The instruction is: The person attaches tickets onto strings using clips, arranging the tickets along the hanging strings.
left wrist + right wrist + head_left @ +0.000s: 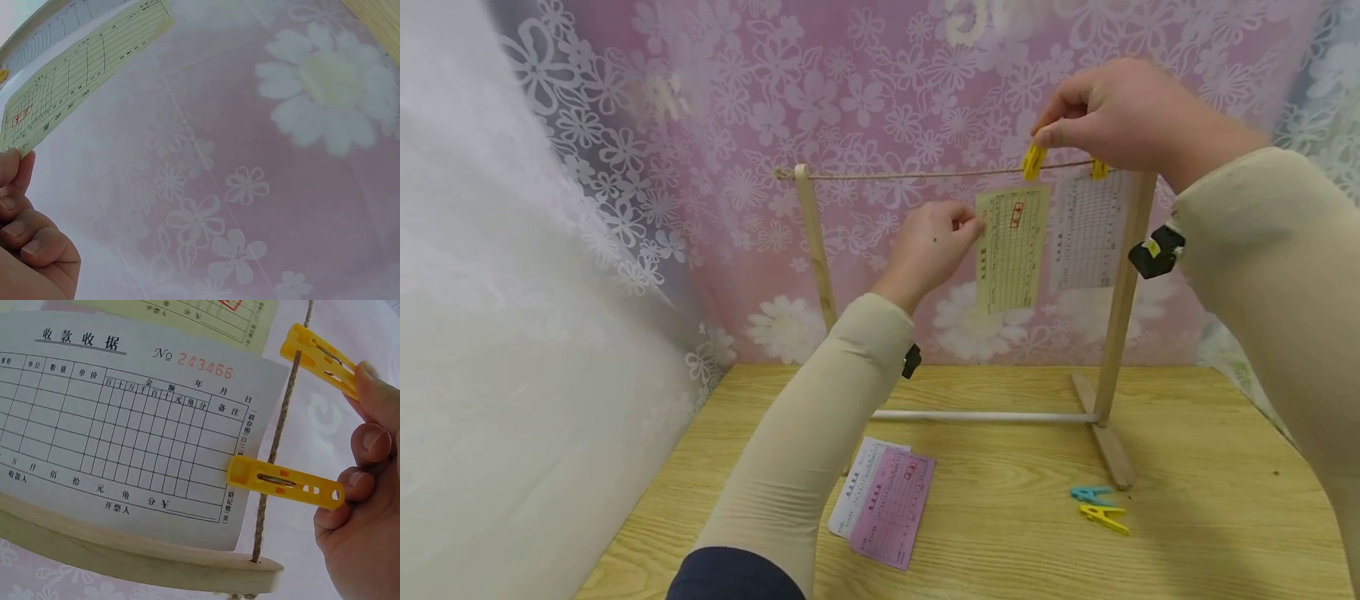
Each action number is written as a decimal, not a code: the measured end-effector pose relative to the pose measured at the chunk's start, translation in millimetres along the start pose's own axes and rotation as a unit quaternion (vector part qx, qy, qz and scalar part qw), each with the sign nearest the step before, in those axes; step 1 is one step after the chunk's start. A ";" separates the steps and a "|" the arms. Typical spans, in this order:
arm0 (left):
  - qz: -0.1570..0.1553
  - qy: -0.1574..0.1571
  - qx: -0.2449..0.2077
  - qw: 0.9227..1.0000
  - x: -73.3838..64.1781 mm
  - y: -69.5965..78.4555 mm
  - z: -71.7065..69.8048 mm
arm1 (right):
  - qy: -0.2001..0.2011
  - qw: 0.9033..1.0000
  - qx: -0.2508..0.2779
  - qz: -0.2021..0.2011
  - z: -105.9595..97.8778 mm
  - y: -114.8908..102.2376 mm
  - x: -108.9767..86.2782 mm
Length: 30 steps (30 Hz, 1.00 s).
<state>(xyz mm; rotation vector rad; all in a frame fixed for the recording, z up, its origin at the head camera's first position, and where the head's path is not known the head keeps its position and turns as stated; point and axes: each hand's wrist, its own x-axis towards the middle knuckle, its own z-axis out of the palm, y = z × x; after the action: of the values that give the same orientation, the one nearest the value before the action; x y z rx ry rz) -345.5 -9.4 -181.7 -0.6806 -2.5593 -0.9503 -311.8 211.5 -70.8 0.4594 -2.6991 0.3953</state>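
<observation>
A yellow receipt slip (1011, 250) hangs below the twine (917, 175), its left edge pinched by my left hand (932, 250) between thumb and index finger. Above the slip's upper right corner, my right hand (1138, 121) pinches a yellow clothespin (1034, 160) by its handle end. In the right wrist view this clothespin (319, 357) overlaps the twine, its tip close to the yellow slip's corner. A white receipt slip (125, 425) hangs to the right, clipped to the twine by a second yellow clothespin (281, 481); my curled fingers lie beside that clip.
The twine spans a wooden frame with two posts (1122, 308) and a white lower bar (985, 416). On the wooden table (1000, 533) lie a pink slip (893, 508) over a white one (857, 492), plus a blue clothespin (1092, 496) and a yellow one (1103, 517).
</observation>
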 end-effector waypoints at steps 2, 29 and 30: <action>0.000 0.003 0.001 1.000 0.6 1.4 -0.4 | -0.011 1.000 -0.009 -0.004 0.7 -1.2 0.3; 0.041 0.014 0.000 0.999 -8.8 -7.3 2.0 | 0.093 0.980 -0.129 -0.122 16.5 3.0 -28.1; 0.039 0.013 -0.001 0.999 -9.6 -7.8 1.9 | 0.098 0.979 -0.129 -0.122 17.3 3.4 -30.6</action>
<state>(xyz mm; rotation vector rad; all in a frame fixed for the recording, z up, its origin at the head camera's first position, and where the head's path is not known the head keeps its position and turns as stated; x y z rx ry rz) -341.9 -16.4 -191.5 -0.7589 -2.4899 -0.9304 -291.6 216.9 -99.3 0.6287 -2.4217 0.0179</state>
